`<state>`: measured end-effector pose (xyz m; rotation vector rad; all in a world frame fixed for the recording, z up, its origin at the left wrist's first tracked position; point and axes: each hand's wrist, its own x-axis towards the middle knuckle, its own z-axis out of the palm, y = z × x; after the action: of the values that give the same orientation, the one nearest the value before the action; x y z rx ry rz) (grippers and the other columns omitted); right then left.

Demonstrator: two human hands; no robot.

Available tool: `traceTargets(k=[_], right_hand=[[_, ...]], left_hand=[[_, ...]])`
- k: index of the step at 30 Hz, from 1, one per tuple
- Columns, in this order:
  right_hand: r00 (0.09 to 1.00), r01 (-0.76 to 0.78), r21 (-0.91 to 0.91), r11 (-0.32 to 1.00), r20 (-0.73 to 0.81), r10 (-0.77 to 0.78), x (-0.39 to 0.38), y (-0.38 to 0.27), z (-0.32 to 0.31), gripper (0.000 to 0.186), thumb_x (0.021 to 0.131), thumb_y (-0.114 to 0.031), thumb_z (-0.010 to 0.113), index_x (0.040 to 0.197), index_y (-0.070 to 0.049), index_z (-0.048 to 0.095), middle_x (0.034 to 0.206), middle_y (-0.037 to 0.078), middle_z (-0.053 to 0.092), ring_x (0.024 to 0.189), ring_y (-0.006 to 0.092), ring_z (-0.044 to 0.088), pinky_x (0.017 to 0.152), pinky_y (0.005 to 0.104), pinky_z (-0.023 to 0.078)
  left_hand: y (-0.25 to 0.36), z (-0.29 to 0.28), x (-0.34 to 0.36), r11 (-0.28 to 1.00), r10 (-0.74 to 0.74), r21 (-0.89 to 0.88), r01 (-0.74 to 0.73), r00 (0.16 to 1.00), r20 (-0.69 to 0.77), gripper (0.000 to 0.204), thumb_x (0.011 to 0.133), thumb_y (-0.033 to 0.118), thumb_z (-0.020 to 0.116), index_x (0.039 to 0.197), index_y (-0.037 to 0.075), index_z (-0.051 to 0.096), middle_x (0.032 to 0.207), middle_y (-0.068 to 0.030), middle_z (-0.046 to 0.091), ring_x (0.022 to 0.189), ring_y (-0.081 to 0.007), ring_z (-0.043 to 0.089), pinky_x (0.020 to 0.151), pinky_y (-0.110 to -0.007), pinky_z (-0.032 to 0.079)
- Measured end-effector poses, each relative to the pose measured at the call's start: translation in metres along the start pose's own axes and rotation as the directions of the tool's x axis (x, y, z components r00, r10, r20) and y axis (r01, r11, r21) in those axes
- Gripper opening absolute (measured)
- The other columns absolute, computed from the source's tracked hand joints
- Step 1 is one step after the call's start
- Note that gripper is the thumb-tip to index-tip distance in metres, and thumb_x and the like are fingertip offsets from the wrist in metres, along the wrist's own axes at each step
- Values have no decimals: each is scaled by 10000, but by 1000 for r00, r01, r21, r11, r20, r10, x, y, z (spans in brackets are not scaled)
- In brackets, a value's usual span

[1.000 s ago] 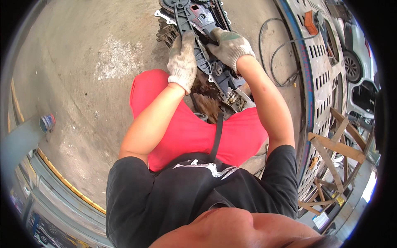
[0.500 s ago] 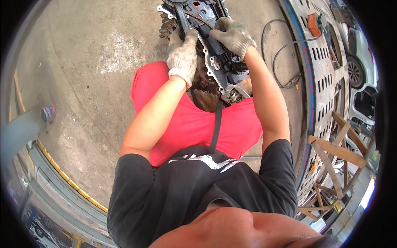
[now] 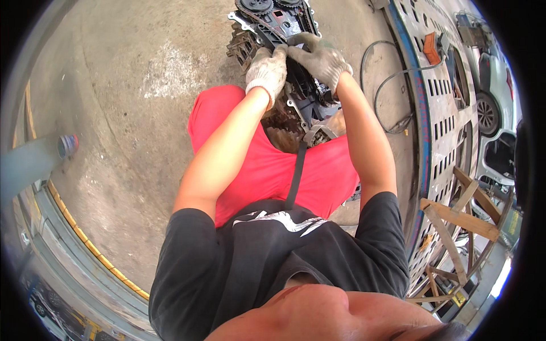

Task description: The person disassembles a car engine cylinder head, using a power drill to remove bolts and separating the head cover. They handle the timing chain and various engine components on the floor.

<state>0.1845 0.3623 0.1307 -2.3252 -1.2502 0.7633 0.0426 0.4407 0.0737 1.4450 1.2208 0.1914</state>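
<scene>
An engine (image 3: 290, 23) stands on the floor between my knees, its chain side facing up. Two round cam sprockets (image 3: 256, 4) with a timing chain show at its far end. Below them a black chain guide rail (image 3: 268, 35) slants down toward my hands. My left hand (image 3: 266, 73), in a whitish knit glove, is closed with fingertips on the rail's near end. Close beside it my right hand (image 3: 322, 59), gloved alike, bends its fingers over the engine's right side; what lies under them is hidden. Thumbs and fingertips of both hands nearly meet.
A perforated metal bench frame (image 3: 443, 113) runs along the right, with an orange box (image 3: 431, 48) on it and a black cable (image 3: 378, 85) looping onto the floor. A wooden trestle (image 3: 463, 221) and a car (image 3: 489, 102) are farther right. A grey post (image 3: 34, 165) stands left.
Both hands have drawn closer together, the left shifting right along the engine. The black guide rail has moved down and right, uncovering the sprockets. The view has shifted slightly.
</scene>
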Motion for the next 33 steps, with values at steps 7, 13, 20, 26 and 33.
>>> traceTargets(k=[7,13,20,26,33], right_hand=[[999,9,-210,978,54,2,-11,-4,13,662,951,-477,721,1514,-145,619,1438,216,694,1340,373,663,1145,444,515],[994,-72,-284,956,-97,46,0,-5,27,602,941,-432,729,1448,-131,607,1325,220,737,1254,393,702,1074,474,550],[975,-224,-303,926,-73,212,3,-14,24,608,967,-514,707,1402,-99,617,1319,248,737,1214,425,724,1035,491,577],[966,-259,-107,960,-8,260,1,-17,11,594,987,-415,718,1427,-31,613,1332,266,731,1255,385,711,1110,447,546],[994,-100,403,910,-7,112,38,13,-20,462,1002,-78,713,1439,29,611,1195,146,796,961,169,720,856,309,601]], left_hand=[[10,-8,20,957,129,250,-146,988,80,739,1088,607,392,1270,-14,748,1346,-295,709,1299,-459,659,1126,-507,499],[27,-22,19,845,127,516,-142,990,65,735,1049,680,447,1267,55,766,1371,-238,722,1312,-401,673,1093,-499,520],[13,-9,4,705,443,627,-333,896,-23,521,1098,424,585,1469,59,570,1397,-226,669,1233,-390,713,1012,-506,602],[-5,6,15,719,564,526,-454,823,-60,469,1070,325,620,1429,26,588,1302,-237,677,1165,-406,716,965,-513,601],[-10,14,22,670,653,525,-525,753,-79,352,1011,242,690,1286,24,660,1214,-202,709,1081,-387,742,889,-507,621]])
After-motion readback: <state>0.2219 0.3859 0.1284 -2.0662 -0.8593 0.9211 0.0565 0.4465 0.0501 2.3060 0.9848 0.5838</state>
